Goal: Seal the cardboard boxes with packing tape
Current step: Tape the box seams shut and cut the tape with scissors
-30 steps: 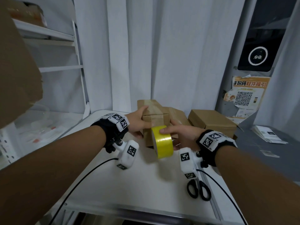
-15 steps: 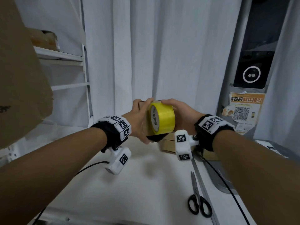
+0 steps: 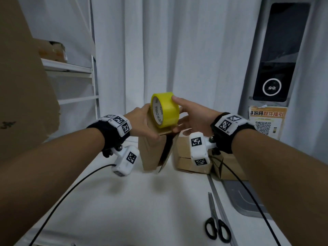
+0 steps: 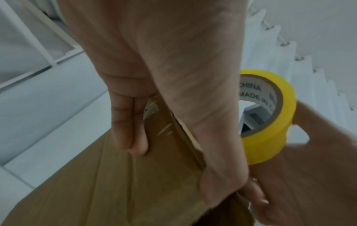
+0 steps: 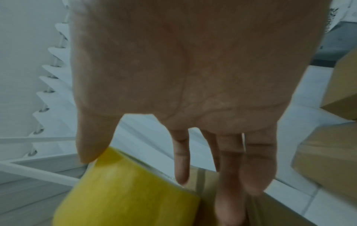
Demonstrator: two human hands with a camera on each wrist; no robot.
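Observation:
A yellow tape roll (image 3: 165,110) stands on edge on top of a small brown cardboard box (image 3: 150,153), which stands upright on the white table (image 3: 142,201). My left hand (image 3: 142,121) grips the box's upper edge, with fingers on one face and the thumb on the other (image 4: 127,130). My right hand (image 3: 191,116) holds the roll, thumb on its top and fingers reaching under it along the box. In the right wrist view the thumb touches the tape roll (image 5: 131,191). One flap (image 3: 166,153) of the box hangs loose.
Black scissors (image 3: 217,228) lie near the table's front right. More cardboard boxes (image 3: 191,157) sit behind my right wrist. A big cardboard sheet (image 3: 23,86) and white shelves (image 3: 74,71) fill the left. White curtains hang behind.
Both hands have risen. The tape roll went from the box's front, low by the table, up to its top. The box now stands taller under my hands.

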